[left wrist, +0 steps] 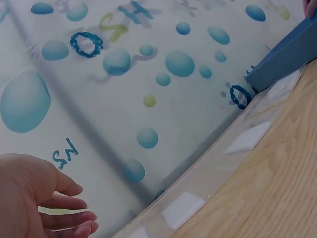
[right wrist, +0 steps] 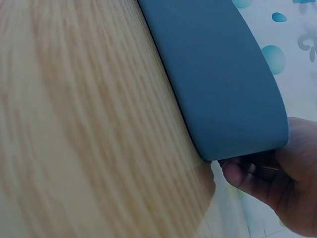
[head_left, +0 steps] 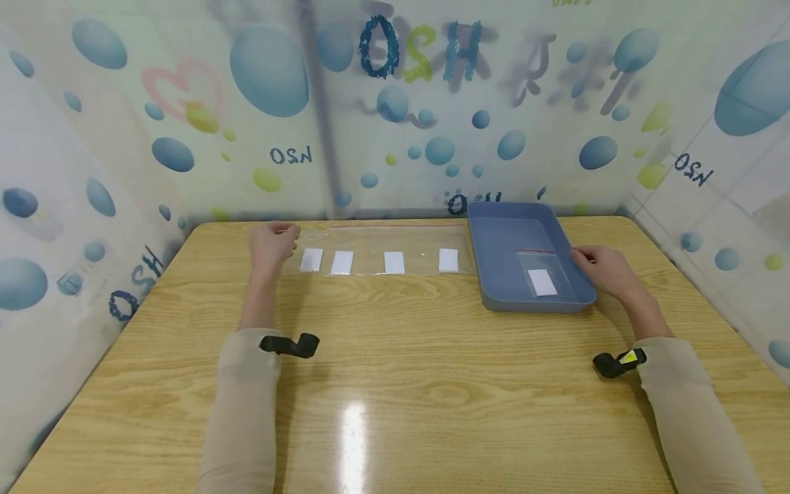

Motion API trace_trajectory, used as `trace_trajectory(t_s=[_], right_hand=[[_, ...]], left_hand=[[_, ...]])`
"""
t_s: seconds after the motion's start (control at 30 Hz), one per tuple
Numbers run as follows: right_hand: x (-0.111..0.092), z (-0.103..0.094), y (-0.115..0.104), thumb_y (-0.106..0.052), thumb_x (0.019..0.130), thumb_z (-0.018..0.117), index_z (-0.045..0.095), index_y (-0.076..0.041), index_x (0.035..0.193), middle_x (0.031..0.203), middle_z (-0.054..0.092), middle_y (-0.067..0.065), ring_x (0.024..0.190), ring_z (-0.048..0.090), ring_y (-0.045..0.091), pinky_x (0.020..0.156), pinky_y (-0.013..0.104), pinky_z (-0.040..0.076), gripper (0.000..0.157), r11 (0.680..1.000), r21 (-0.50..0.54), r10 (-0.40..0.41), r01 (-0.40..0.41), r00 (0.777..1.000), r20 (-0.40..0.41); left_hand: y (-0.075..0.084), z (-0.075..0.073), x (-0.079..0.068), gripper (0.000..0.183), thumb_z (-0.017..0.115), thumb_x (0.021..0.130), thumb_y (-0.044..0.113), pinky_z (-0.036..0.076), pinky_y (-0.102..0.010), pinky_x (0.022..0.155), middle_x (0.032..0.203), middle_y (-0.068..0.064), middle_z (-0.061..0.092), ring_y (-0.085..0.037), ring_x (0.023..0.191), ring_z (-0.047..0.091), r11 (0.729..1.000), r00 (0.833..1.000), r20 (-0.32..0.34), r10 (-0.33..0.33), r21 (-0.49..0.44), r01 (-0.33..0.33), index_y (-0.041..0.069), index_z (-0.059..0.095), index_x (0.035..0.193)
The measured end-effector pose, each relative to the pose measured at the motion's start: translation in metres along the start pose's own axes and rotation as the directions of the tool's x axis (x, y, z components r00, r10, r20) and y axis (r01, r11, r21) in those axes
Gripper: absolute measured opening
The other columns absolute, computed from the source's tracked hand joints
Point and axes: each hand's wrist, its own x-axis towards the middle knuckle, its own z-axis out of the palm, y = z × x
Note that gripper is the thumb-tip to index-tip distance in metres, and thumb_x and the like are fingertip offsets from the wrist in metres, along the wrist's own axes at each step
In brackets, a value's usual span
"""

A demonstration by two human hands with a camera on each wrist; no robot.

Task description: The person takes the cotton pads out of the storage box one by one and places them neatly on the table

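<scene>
A row of clear zip bags [head_left: 370, 240], each with a white card [head_left: 393, 263] in it, lies along the far part of the table. At the row's left end hovers my left hand [head_left: 271, 247], its fingers loosely bent and holding nothing in the left wrist view. The blue-grey tray [head_left: 503, 302] stands right of the row, against its end. One zip bag [head_left: 543, 278] with a white card lies inside the tray. My right hand [head_left: 607, 271] grips the tray's right side; in the right wrist view its curled fingers [right wrist: 247, 181] are partly hidden behind the wall.
The wooden table [head_left: 401, 384] reaches toward me, with a bright reflection near its front. A patterned curtain [head_left: 395, 165] with blue and green spots closes off the back, close behind the bags and tray. Similar patterned walls rise at both sides.
</scene>
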Motion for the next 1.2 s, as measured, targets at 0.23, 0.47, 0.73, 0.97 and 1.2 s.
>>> trace_trajectory(t_s=[0.23,0.47,0.73,0.97,1.2], right_hand=[[0.0,-0.001,-0.002,-0.021,0.109,0.042,0.054,0.018,0.131,0.124,0.058,0.039,0.106,0.06,0.048,0.087,0.06,0.048,0.046,1.0,-0.006,-0.007,0.007,1.0,0.003],[-0.001,-0.001,-0.002,-0.021,0.109,0.042,0.055,0.018,0.131,0.124,0.058,0.039,0.107,0.06,0.049,0.088,0.061,0.048,0.046,1.0,0.002,-0.011,0.011,1.0,0.001],[-0.001,-0.001,-0.003,-0.021,0.11,0.041,0.054,0.018,0.131,0.125,0.057,0.04,0.11,0.058,0.051,0.09,0.063,0.047,0.046,1.0,-0.005,-0.005,0.005,1.0,0.007],[-0.001,-0.001,-0.002,-0.02,0.109,0.042,0.054,0.018,0.131,0.125,0.057,0.04,0.111,0.058,0.052,0.091,0.063,0.047,0.046,1.0,-0.008,-0.011,0.011,1.0,0.007],[-0.001,-0.001,-0.002,-0.019,0.109,0.042,0.055,0.018,0.13,0.123,0.058,0.04,0.108,0.059,0.051,0.088,0.062,0.048,0.045,1.0,-0.008,-0.024,0.024,1.0,0.001]], left_hand=[[0.014,0.009,-0.008,0.038,0.055,0.101,0.02,0.051,-0.017,0.067,0.118,-0.024,0.067,-0.024,0.088,0.067,1.0,0.998,0.061,0.023,0.008,-0.024,-0.005,0.066,0.127],[0.022,0.022,-0.012,0.038,0.055,0.1,0.019,0.052,-0.018,0.068,0.117,-0.023,0.066,-0.033,0.096,0.066,0.999,0.992,0.116,0.044,-0.037,-0.04,-0.007,0.065,0.127],[0.03,0.039,-0.016,0.039,0.057,0.102,0.02,0.055,-0.025,0.076,0.119,-0.022,0.066,-0.036,0.101,0.065,0.997,0.982,0.185,0.03,-0.072,-0.017,-0.006,0.063,0.129],[0.038,0.053,-0.022,0.034,0.058,0.1,0.017,0.054,-0.023,0.071,0.111,-0.02,0.067,-0.025,0.087,0.065,0.995,0.977,0.202,0.067,-0.084,-0.051,-0.006,0.067,0.124],[0.044,0.064,-0.03,0.032,0.059,0.1,0.016,0.053,-0.024,0.07,0.11,-0.017,0.066,-0.018,0.082,0.062,0.994,0.967,0.238,0.092,-0.083,-0.074,-0.006,0.066,0.122]])
